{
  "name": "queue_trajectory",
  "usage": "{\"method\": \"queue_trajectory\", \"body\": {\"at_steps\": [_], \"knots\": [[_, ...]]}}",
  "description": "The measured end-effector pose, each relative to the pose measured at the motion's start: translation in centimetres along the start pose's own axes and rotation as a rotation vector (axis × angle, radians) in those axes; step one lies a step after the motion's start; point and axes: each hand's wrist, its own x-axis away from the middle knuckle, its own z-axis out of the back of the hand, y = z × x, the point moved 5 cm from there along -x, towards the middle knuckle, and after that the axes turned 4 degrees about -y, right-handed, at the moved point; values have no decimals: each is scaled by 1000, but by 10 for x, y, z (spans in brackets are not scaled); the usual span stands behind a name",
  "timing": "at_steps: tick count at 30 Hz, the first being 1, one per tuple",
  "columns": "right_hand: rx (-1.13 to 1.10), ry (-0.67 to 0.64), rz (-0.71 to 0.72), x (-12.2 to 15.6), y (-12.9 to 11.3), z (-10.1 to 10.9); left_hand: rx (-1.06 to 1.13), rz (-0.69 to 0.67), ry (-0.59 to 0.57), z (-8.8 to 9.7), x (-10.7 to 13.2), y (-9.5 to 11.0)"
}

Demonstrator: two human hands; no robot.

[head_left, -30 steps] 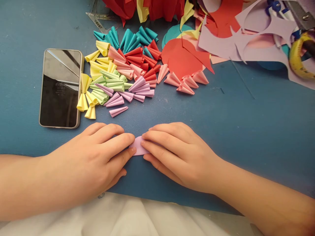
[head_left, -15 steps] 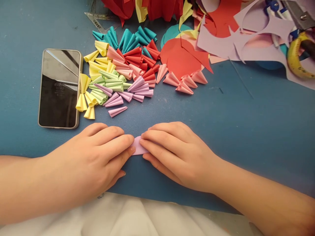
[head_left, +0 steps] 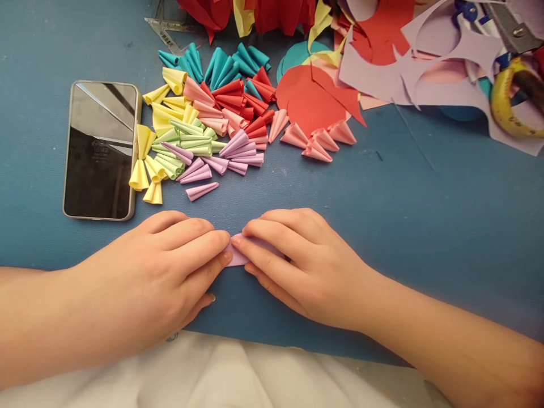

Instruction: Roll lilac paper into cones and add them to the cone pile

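A small piece of lilac paper (head_left: 236,256) lies flat on the blue counter (head_left: 425,226), near its front edge, just between the two hands. Only a small part of it shows, because the fingers cover most of it. The visible part is pale purple, smooth and thin, with a straight lower edge, and it looks folded into a narrow strip or wedge; the full shape I cannot tell.

The left hand (head_left: 157,277) lies palm down, its fingers stretched toward the right, and the fingertips press on the left end of the paper. The right hand (head_left: 306,266) also lies palm down, its fingers pointing left, and they press on the right part of the paper. The fingertips of both hands almost meet over it. Neither hand is closed into a fist; both are flat and pinning the paper to the counter.

Behind the hands lies a heap of small paper cones (head_left: 204,119) in yellow, green, purple, pink, red and teal. One purple cone (head_left: 202,191) lies apart, nearest to the hands. A phone (head_left: 100,150) lies face up at the left of the heap. At the far right are cut scraps of paper (head_left: 382,68), red and lilac.
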Motion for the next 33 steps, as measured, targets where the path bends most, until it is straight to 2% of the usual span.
{"method": "queue_trajectory", "body": {"at_steps": [6,10,14,16,22,29,33], "knots": [[17,-20,3,0,0,-1,15,13,6,-2,1,1],[13,-19,5,3,0,-2,-3,17,-42,-1,1,3],[-4,30,-20,6,-3,1,-72,-2,-63,-1,1,6],[17,33,-2,7,-7,4,-96,-11,-52,-1,0,7],[129,-83,101,5,-18,7,-122,-40,11,-2,-1,9],[138,-94,104,5,-17,9,-143,-32,-13,-2,1,8],[87,-51,124,6,-17,13,-135,-29,-9,-1,1,8]]}}
